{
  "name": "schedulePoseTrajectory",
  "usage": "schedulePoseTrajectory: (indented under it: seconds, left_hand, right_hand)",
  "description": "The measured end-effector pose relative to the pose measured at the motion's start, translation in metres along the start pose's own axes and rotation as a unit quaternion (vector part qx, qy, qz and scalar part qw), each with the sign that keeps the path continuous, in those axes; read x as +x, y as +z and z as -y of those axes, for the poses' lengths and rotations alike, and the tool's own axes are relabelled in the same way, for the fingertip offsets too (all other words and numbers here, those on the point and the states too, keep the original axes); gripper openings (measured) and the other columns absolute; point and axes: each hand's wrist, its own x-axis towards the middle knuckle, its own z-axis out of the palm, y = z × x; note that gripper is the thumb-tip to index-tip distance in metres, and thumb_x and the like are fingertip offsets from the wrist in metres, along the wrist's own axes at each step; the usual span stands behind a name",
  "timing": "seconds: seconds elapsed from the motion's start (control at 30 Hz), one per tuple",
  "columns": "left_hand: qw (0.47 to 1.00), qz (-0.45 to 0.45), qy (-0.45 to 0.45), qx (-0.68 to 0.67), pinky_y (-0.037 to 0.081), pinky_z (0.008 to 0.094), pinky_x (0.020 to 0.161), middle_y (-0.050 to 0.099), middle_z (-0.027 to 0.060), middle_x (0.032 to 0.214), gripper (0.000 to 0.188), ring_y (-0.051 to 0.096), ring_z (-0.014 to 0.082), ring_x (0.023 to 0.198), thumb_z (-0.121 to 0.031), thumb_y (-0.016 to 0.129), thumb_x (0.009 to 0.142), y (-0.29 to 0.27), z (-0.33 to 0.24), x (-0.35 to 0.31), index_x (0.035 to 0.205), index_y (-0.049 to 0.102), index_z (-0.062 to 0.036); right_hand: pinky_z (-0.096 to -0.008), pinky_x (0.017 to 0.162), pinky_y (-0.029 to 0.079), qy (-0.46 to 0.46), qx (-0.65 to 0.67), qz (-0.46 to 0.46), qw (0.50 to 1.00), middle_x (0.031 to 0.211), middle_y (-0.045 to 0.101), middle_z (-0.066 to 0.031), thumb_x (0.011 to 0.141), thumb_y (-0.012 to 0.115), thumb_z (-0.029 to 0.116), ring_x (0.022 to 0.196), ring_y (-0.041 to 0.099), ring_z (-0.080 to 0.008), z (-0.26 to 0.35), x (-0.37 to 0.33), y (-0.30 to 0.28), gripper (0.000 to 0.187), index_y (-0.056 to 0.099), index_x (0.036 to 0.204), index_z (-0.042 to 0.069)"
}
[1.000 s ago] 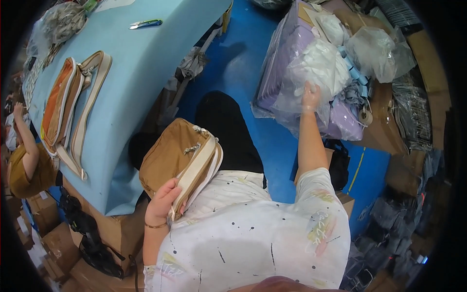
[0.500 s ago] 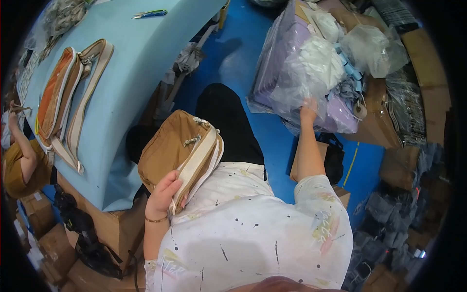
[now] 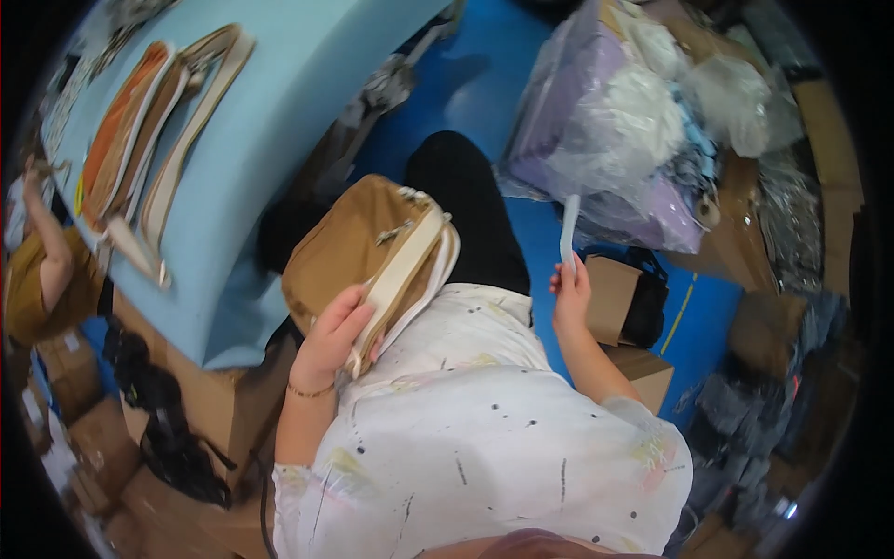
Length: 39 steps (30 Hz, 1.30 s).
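My left hand (image 3: 337,337) grips the edge of a tan fabric bag (image 3: 337,244) with cream webbing and a white zipper. The bag rests on my lap, tilted, its cord zipper pull showing near the top. In my right hand (image 3: 572,291), held out to the right, is a thin pale strip (image 3: 570,228), pinched near its lower end and standing upright. I cannot make out what the strip is made of. On the blue-covered table at the left lies a second bag (image 3: 126,140), orange and tan, with a cream strap (image 3: 191,130) looped beside it.
A purple bin (image 3: 542,126) at the right holds clear plastic bags (image 3: 638,116). An open cardboard box (image 3: 607,296) and a black bag (image 3: 643,312) stand below it. The blue table (image 3: 279,112) bounds my left. A co-worker's arm (image 3: 54,252) shows at far left.
My right hand has drawn back from the plastic-filled bin toward me and now holds a pale strip. The view has shifted a little; my left hand keeps its grip on the tan bag.
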Motion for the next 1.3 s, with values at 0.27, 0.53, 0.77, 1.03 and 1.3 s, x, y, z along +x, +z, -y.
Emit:
schedulePoseTrajectory:
  seconds: [0.27,0.53,0.77,1.03,1.3]
  left_hand:
    - [0.998,0.005,0.047,-0.031,0.045,0.0215,0.046,0.056,0.0059,0.071,0.017,0.053,0.0105,0.048,-0.017,0.043,0.097,0.001,-0.003,0.017,0.105,0.048,-0.0028]
    - [0.988,-0.046,0.096,-0.116,0.046,0.0219,0.048,0.058,0.007,0.074,0.021,0.055,0.0114,0.05,-0.02,0.044,0.098,-0.009,0.005,0.011,0.107,0.049,-0.0022]
    - [0.996,-0.072,0.046,0.01,0.05,0.0227,0.054,0.06,0.0058,0.086,0.03,0.058,0.0099,0.061,-0.018,0.047,0.097,0.019,0.013,0.005,0.121,0.049,0.0006]
    - [0.982,-0.112,0.1,0.113,0.053,0.0235,0.059,0.057,0.0053,0.095,0.03,0.059,0.0098,0.07,-0.017,0.049,0.096,0.03,0.023,-0.001,0.119,0.052,0.0026]
    - [0.989,-0.121,0.079,0.032,0.052,0.0228,0.057,0.058,0.0072,0.096,0.03,0.059,0.0096,0.069,-0.016,0.05,0.095,0.029,0.02,-0.002,0.118,0.052,0.0044]
  right_hand:
    - [-0.0256,0.063,0.042,-0.38,-0.266,0.349,0.814,0.091,0.049,-0.009,0.081,0.059,-0.002,0.075,0.049,-0.0177,0.079,-0.074,0.056,0.03,0.065,0.11,0.004]
    - [-0.0269,0.058,0.043,-0.44,-0.323,0.362,0.756,0.089,0.051,-0.0112,0.076,0.065,-0.003,0.071,0.052,-0.021,0.077,-0.072,0.067,0.033,0.066,0.108,0.005]
    - [-0.0279,0.054,0.046,-0.498,-0.294,0.383,0.72,0.086,0.055,-0.0089,0.074,0.068,0.002,0.069,0.056,-0.0203,0.063,-0.069,0.121,0.037,0.065,0.11,0.009]
    - [-0.0275,0.054,0.046,-0.52,-0.333,0.323,0.717,0.084,0.055,-0.0084,0.074,0.068,0.001,0.066,0.057,-0.0198,0.06,-0.072,0.118,0.035,0.066,0.108,0.009]
    - [-0.0262,0.055,0.047,-0.502,-0.274,0.387,0.723,0.088,0.055,-0.0086,0.073,0.07,0.004,0.067,0.056,-0.0185,0.058,-0.068,0.115,0.036,0.066,0.109,0.009]
